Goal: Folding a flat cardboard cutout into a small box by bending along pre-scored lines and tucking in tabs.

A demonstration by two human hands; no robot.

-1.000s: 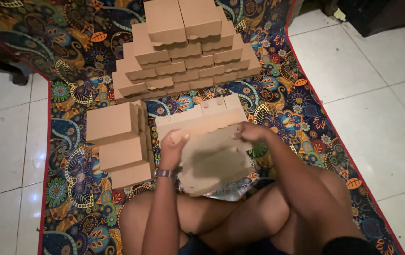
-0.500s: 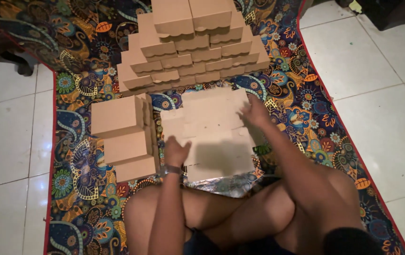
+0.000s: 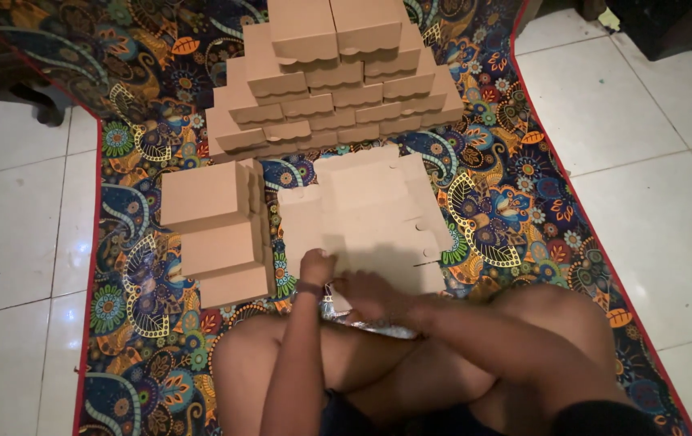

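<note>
A stack of flat, unfolded brown cardboard box sheets lies on the patterned carpet in front of my crossed legs. My left hand is curled at the near left edge of the top sheet and seems to grip it. Just to its right, my right hand rests over the near edge; it is blurred, so its grip is unclear. A crinkled silver wrapping shows under the near edge of the sheets, against my legs.
A small stack of folded brown boxes stands left of the sheets. A big stepped pile of folded boxes rises behind them. White floor tiles lie on both sides of the carpet, and dark furniture is at far left.
The top sheet, lifted a second ago, now lies flat. My right hand has come back from the sheet's far right side to the near edge beside my left hand.
</note>
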